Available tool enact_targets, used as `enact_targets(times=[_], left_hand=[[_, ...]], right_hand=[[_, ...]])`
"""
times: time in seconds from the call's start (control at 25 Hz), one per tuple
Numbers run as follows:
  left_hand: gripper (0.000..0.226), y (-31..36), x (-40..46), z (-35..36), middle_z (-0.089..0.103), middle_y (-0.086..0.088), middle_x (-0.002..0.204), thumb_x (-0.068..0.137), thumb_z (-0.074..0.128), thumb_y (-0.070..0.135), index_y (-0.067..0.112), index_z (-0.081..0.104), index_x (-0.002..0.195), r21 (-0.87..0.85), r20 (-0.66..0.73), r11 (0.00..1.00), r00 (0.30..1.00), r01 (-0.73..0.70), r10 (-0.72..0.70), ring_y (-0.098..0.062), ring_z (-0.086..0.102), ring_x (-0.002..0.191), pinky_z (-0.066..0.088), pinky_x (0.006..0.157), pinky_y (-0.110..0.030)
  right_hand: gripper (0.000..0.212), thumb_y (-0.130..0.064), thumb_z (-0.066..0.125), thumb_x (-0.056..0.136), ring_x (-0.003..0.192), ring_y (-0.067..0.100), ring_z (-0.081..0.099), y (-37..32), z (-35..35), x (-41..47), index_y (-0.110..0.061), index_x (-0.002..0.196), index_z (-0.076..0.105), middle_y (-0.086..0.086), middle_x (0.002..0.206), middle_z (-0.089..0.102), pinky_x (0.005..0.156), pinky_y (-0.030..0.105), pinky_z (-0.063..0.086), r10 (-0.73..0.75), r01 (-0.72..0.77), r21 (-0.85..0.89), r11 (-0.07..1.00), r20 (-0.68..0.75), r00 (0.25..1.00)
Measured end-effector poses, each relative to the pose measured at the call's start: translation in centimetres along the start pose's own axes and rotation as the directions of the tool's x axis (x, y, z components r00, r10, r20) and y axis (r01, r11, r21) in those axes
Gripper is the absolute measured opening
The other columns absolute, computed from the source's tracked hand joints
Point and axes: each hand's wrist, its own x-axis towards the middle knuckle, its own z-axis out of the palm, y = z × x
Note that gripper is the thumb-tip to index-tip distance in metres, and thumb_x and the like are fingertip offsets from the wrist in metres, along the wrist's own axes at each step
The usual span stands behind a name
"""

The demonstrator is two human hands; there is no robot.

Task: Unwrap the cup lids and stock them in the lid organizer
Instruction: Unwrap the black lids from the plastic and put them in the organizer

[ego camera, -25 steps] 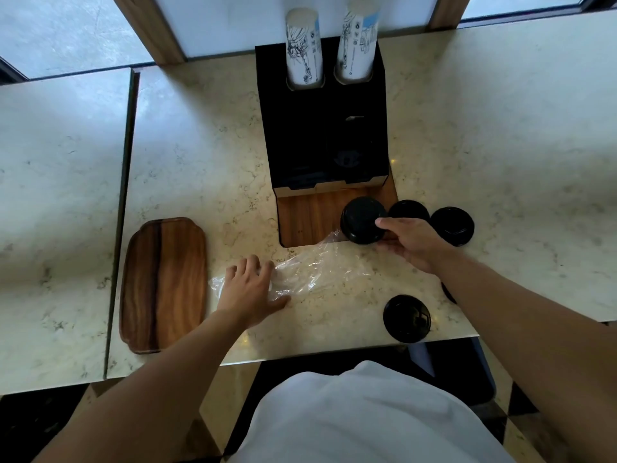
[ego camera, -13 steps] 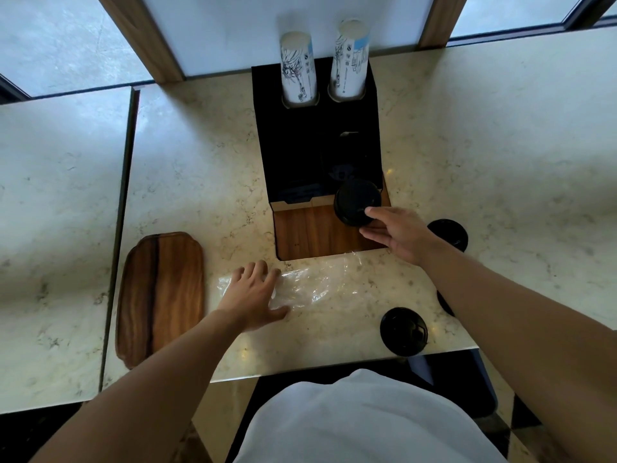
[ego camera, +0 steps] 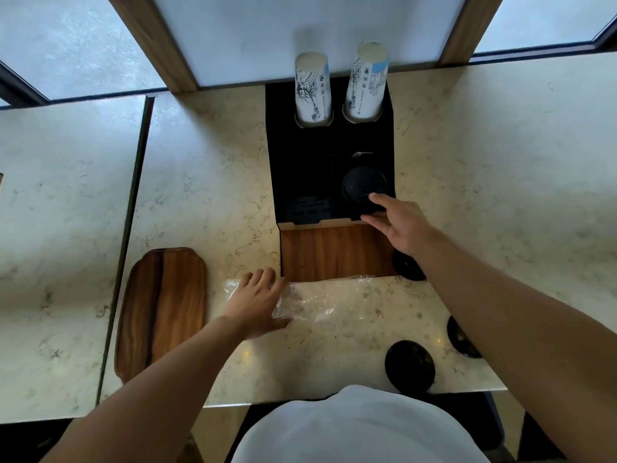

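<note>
There, black lid (ego camera: 363, 188) in the organizer (ego camera: 307, 168), under right hand (ego camera: 402, 225) fingertips.

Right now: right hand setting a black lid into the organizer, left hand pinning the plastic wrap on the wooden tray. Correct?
Not quite. The left hand pins the plastic wrap on the marble counter, beside the wooden tray, as the head view shows. The right hand setting a black lid into the organizer is correct.

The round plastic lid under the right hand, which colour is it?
Black, seen in the head view: round plastic lid.
</note>
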Motion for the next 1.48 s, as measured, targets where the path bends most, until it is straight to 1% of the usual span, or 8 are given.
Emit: enact_targets(times=[0.08,0.24,0.4,0.76,1.0,1.16,1.36,1.48], left_hand=[[0.088,-0.3,0.4,0.1,0.053,-0.008,0.126,0.076,0.052,0.081,0.019,0.049,0.138,-0.01,-0.012,1.0,1.0,0.005,-0.005,-0.03,0.051,0.114,0.041,0.105,-0.047],[0.093,-1.0,1.3,0.2,0.052,-0.008,0.131,0.076,0.046,0.085,0.019,0.047,0.141,0.029,0.017,1.0,1.0,-0.008,0.007,-0.03,0.049,0.118,0.039,0.107,-0.048],[0.094,-1.5,2.0,-0.1,0.053,-0.009,0.132,0.076,0.045,0.085,0.018,0.046,0.142,0.044,0.013,0.999,1.0,-0.027,0.027,-0.031,0.049,0.119,0.039,0.108,-0.048],[0.09,-1.4,1.9,0.1,0.057,-0.009,0.124,0.075,0.05,0.083,0.016,0.054,0.135,0.053,-0.043,0.998,0.998,-0.031,0.034,-0.032,0.052,0.112,0.044,0.101,-0.048],[0.088,-1.4,2.0,0.2,0.056,-0.01,0.123,0.074,0.049,0.083,0.018,0.055,0.132,0.042,-0.049,0.999,0.998,-0.032,0.034,-0.032,0.052,0.112,0.044,0.1,-0.049],[0.087,-1.4,2.0,0.4,0.057,-0.009,0.123,0.074,0.048,0.083,0.019,0.055,0.132,0.033,-0.054,0.999,0.998,-0.024,0.026,-0.031,0.052,0.112,0.043,0.101,-0.049],[0.086,-1.4,2.0,0.6,0.057,-0.009,0.123,0.073,0.048,0.083,0.018,0.056,0.13,0.035,-0.053,0.999,0.998,-0.023,0.025,-0.032,0.051,0.112,0.044,0.102,-0.05],[0.086,-1.4,2.0,0.4,0.056,-0.009,0.122,0.074,0.047,0.083,0.018,0.056,0.13,0.029,-0.057,0.999,0.998,-0.026,0.028,-0.031,0.051,0.112,0.044,0.101,-0.05]], right_hand=[[0.049,-0.014,0.08,0.086,0.104,0.028,0.07,-0.5,0.7,1.1,0.001,0.129,0.06,0.017,0.13,0.062,0.088,0.04,0.062,-0.006,0.005,-0.033,0.999,-0.03,1.0],[0.056,-0.02,0.083,0.083,0.099,0.021,0.07,-0.7,2.1,3.1,0.0,0.13,0.059,0.015,0.133,0.062,0.09,0.038,0.062,-0.045,0.035,-0.105,0.994,-0.094,0.995],[0.065,-0.025,0.083,0.084,0.081,0.015,0.071,0.0,3.0,3.8,0.0,0.136,0.053,0.016,0.136,0.06,0.085,0.035,0.063,-0.06,0.038,-0.141,0.989,-0.158,0.986],[0.053,-0.028,0.075,0.091,0.068,0.014,0.076,0.1,3.8,4.1,-0.004,0.134,0.054,0.014,0.133,0.063,0.073,0.032,0.065,-0.013,-0.065,-0.294,0.954,-0.255,0.967],[0.053,-0.029,0.069,0.095,0.066,0.016,0.072,-0.4,4.7,4.3,-0.006,0.139,0.052,0.014,0.132,0.062,0.076,0.033,0.065,-0.022,-0.098,-0.406,0.909,-0.281,0.96],[0.051,-0.025,0.063,0.097,0.06,0.017,0.071,-0.5,5.2,4.1,-0.007,0.143,0.05,0.015,0.128,0.063,0.072,0.035,0.066,-0.018,-0.105,-0.412,0.905,-0.284,0.959],[0.052,-0.027,0.064,0.097,0.052,0.013,0.072,0.3,5.0,4.5,-0.007,0.143,0.05,0.016,0.131,0.063,0.064,0.029,0.065,-0.028,-0.078,-0.393,0.916,-0.257,0.966],[0.049,-0.027,0.065,0.097,0.058,0.015,0.074,0.3,4.9,4.5,-0.005,0.139,0.052,0.011,0.122,0.065,0.072,0.033,0.065,-0.041,-0.075,-0.422,0.904,-0.26,0.965]])
